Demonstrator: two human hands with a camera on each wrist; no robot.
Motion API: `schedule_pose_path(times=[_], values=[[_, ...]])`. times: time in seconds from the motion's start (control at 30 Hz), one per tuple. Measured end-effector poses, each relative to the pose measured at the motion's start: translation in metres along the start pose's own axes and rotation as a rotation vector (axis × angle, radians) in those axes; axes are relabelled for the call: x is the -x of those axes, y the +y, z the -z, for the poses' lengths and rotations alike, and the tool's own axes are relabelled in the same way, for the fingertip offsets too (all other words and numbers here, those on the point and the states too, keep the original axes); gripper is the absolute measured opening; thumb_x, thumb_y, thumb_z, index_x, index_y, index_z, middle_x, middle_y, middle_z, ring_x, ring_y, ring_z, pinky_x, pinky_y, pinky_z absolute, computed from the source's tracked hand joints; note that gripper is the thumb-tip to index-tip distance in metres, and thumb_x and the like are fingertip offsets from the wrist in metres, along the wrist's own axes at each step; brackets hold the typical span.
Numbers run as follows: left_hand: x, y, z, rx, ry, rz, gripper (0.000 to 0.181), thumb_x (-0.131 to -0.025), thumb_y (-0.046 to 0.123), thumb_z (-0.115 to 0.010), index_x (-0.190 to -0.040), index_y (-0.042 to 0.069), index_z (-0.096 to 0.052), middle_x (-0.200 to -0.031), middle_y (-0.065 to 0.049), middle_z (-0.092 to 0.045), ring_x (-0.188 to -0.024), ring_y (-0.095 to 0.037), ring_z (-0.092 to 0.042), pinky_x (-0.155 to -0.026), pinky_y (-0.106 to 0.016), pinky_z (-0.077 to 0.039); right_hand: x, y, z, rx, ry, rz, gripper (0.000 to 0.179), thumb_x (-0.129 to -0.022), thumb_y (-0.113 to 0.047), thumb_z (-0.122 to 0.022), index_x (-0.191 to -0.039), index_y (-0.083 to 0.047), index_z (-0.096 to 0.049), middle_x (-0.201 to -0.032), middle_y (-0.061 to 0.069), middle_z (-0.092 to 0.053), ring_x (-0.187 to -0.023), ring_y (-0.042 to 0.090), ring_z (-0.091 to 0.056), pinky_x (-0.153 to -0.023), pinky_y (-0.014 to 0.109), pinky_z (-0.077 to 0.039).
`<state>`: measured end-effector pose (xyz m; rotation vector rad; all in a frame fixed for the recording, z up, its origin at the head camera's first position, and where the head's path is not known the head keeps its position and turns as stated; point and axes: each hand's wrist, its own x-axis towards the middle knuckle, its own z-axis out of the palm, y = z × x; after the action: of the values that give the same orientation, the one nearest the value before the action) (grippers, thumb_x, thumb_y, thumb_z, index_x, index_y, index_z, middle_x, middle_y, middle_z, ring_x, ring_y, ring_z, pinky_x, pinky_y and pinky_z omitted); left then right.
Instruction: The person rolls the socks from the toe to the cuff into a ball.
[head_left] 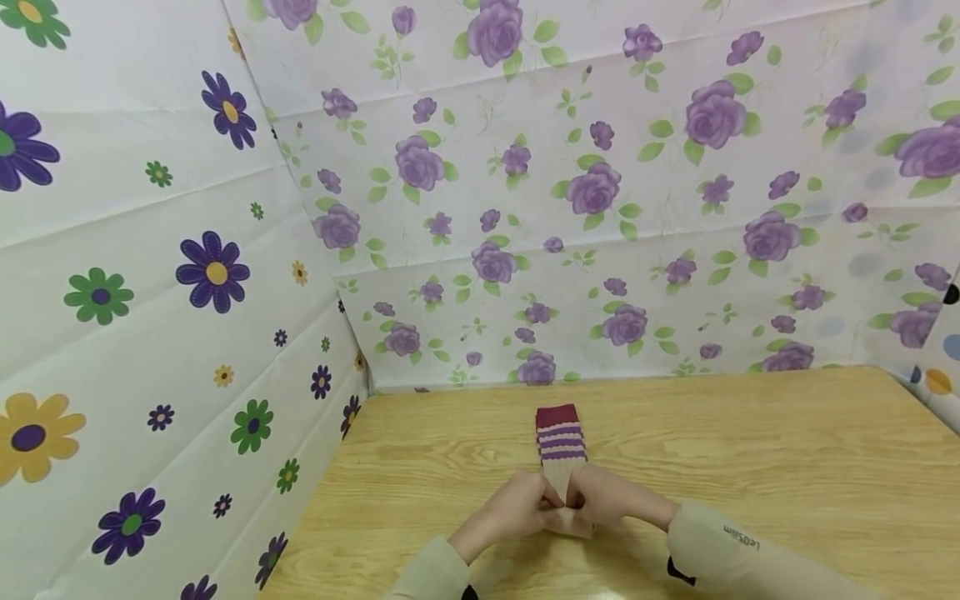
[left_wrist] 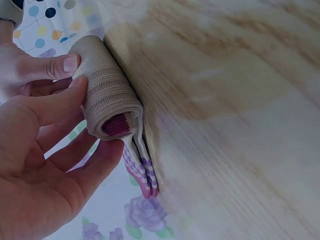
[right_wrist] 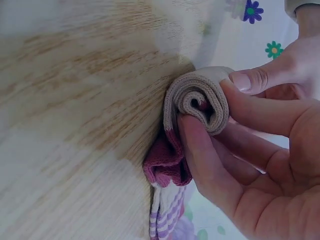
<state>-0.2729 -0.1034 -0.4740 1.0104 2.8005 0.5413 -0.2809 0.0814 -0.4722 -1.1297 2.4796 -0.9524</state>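
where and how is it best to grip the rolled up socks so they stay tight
Probably by the rolled end of the socks, nearest the person, left hand from the left and right hand from the right: the roll lies crosswise, its coils exposed at both ends. Gripping the flat striped part could unwind it.

**Bright from the head, duller at the wrists**

Lit brightly and evenly in the head view, shaded softly low on the tabletop (head_left: 420, 467). Dimmer and greyer in both wrist views, washed with pale sheen across blurry wood grain; sharper on the rolled socks (left_wrist: 109, 80), dark inside.
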Motion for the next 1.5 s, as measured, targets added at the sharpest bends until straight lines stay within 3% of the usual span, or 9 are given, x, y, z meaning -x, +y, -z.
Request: schedule_pose_path(times=[0.3, 0.6, 0.87, 1.03, 1.13, 1.33, 1.5], values=[[-0.007, 0.001, 0.002, 0.068, -0.071, 0.036, 0.014, -0.088, 0.01, -0.069, -0.099, 0.007, -0.077, -0.09, 0.0, -0.076, -0.068, 0.006, -0.056, -0.061, -0.01, -0.045, 0.002, 0.004, 0.0, -0.045, 0.046, -0.092, 0.008, -0.073, 0.004, -0.074, -0.069, -0.003, -0.076, -0.051, -0.011, -0.05, -0.047, 0.001, -0.028, -0.045, 0.017, -0.023], [-0.01, 0.001, 0.005, 0.069, -0.087, 0.023, 0.014, -0.09, 0.011, -0.068, -0.099, 0.007, -0.077, -0.089, 0.0, -0.076, -0.065, 0.007, -0.055, -0.059, -0.01, -0.044, 0.007, 0.001, -0.003, -0.015, 0.135, -0.103, 0.009, -0.074, 0.0, -0.076, -0.067, -0.006, -0.074, -0.056, -0.004, -0.062, -0.048, 0.001, -0.037, -0.044, 0.018, -0.031], [-0.015, 0.001, 0.008, 0.125, -0.128, 0.053, 0.013, -0.09, 0.013, -0.068, -0.096, 0.006, -0.078, -0.079, 0.002, -0.074, -0.053, 0.002, -0.042, -0.053, -0.012, -0.039, 0.011, -0.004, -0.009, 0.106, 0.271, -0.078, 0.016, -0.07, 0.002, -0.073, -0.064, -0.01, -0.064, -0.057, -0.008, -0.053, -0.052, 0.0, -0.037, -0.046, 0.018, -0.032], [-0.017, -0.002, 0.01, 0.163, -0.143, 0.054, 0.012, -0.09, 0.012, -0.068, -0.09, 0.007, -0.078, -0.066, 0.004, -0.067, -0.05, -0.001, -0.036, -0.05, -0.014, -0.033, 0.011, -0.008, -0.015, 0.206, 0.357, 0.003, 0.016, -0.068, 0.008, -0.067, -0.065, -0.007, -0.063, -0.059, -0.004, -0.056, -0.055, -0.001, -0.036, -0.05, 0.017, -0.035], [-0.018, -0.004, 0.01, 0.156, -0.143, 0.051, 0.012, -0.09, 0.012, -0.068, -0.09, 0.006, -0.078, -0.066, 0.003, -0.067, -0.05, -0.001, -0.036, -0.05, -0.014, -0.032, 0.011, -0.009, -0.018, 0.294, 0.389, 0.038, 0.017, -0.068, 0.008, -0.067, -0.065, -0.008, -0.061, -0.06, -0.004, -0.052, -0.058, 0.0, -0.034, -0.052, 0.017, -0.033], [-0.021, -0.009, 0.009, 0.157, -0.151, 0.064, 0.012, -0.09, 0.013, -0.068, -0.094, 0.007, -0.078, -0.081, 0.001, -0.074, -0.059, 0.003, -0.045, -0.055, -0.013, -0.039, 0.014, -0.013, -0.026, 0.447, 0.342, 0.035, 0.016, -0.072, 0.007, -0.07, -0.075, -0.007, -0.062, -0.067, 0.001, -0.057, -0.062, 0.005, -0.042, -0.054, 0.021, -0.039], [-0.022, -0.014, 0.011, 0.186, -0.16, 0.087, 0.011, -0.089, 0.014, -0.069, -0.095, 0.008, -0.077, -0.081, 0.003, -0.073, -0.062, 0.001, -0.051, -0.059, -0.015, -0.045, 0.014, -0.013, -0.028, 0.56, 0.277, 0.073, 0.015, -0.073, 0.006, -0.07, -0.075, -0.005, -0.062, -0.068, 0.003, -0.058, -0.061, 0.008, -0.046, -0.055, 0.022, -0.04]])
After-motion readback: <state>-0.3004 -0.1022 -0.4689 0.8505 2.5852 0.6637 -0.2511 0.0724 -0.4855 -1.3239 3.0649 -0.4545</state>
